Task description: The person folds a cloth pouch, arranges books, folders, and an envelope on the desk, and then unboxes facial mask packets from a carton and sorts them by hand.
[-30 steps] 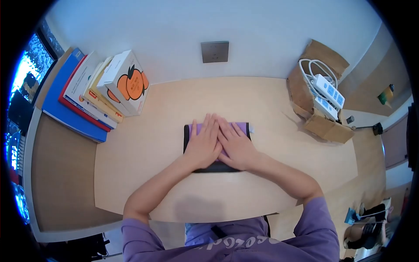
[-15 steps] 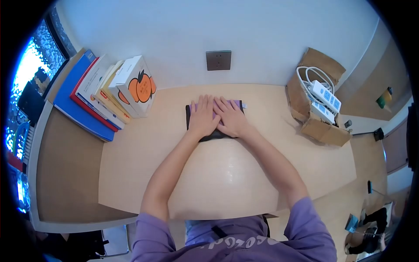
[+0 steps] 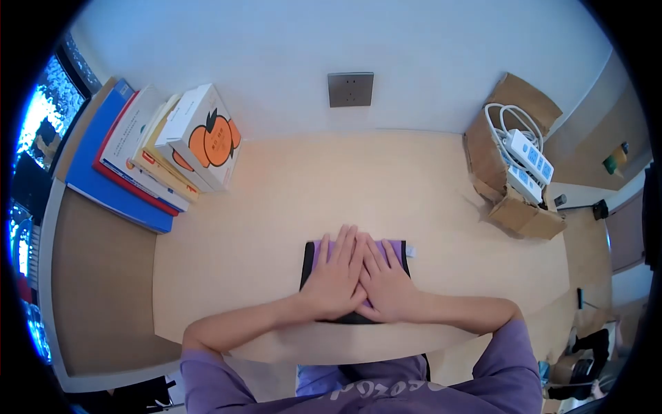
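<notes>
A folded purple cloth item with black edging (image 3: 307,265) and a small pale tag on its right side lies near the front edge of the desk. My left hand (image 3: 334,276) rests flat on its left half, fingers stretched out and pointing away from me. On its right half lies my right hand (image 3: 387,281), also flat with fingers extended. The two hands touch each other at the fingertips and thumbs. Both palms and what is directly under them are hidden.
Books and folders (image 3: 131,159) and a white box with orange fruit pictures (image 3: 214,141) stand at the left. An open cardboard box (image 3: 486,165) holds white power strips (image 3: 529,157) at the right. A person's legs (image 3: 589,345) show at lower right.
Both hands and the purple item first moved away from me, then came back toward the desk's front edge, now nearer to me than before. The hands stay flat on it.
</notes>
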`<control>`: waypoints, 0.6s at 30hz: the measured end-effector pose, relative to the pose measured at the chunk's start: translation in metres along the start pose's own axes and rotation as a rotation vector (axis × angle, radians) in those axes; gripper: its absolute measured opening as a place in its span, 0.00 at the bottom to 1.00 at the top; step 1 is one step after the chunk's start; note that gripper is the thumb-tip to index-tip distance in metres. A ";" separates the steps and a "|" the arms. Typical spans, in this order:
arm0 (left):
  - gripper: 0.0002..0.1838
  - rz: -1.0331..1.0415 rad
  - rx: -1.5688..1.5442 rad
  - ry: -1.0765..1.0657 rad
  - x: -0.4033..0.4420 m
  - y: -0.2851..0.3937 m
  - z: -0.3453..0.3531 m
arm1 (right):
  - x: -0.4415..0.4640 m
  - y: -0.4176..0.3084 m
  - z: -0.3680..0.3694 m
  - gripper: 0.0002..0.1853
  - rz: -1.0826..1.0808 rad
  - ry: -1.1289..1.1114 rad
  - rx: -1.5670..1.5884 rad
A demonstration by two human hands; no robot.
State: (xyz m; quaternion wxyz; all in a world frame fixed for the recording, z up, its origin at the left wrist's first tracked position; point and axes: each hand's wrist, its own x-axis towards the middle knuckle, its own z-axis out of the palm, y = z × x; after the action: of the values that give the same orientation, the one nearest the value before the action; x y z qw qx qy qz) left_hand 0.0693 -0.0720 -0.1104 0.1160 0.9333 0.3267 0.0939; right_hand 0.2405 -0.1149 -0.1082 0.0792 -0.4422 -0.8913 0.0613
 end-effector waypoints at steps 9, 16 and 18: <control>0.31 -0.145 0.005 0.320 0.109 -0.092 0.011 | 0.097 0.105 0.006 0.42 0.042 0.183 0.030; 0.28 -0.220 -0.050 0.584 0.120 -0.106 0.017 | 0.105 0.123 0.012 0.34 0.017 0.427 0.079; 0.27 -0.250 -0.049 0.630 0.117 -0.109 0.018 | 0.100 0.128 0.016 0.27 0.098 0.551 0.102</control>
State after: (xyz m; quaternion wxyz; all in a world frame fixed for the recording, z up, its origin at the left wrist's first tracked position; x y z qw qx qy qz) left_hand 0.0992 0.0820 -0.1465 0.0422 0.8080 0.4563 0.3704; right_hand 0.2778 0.0413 -0.1386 0.3377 -0.4800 -0.8096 -0.0126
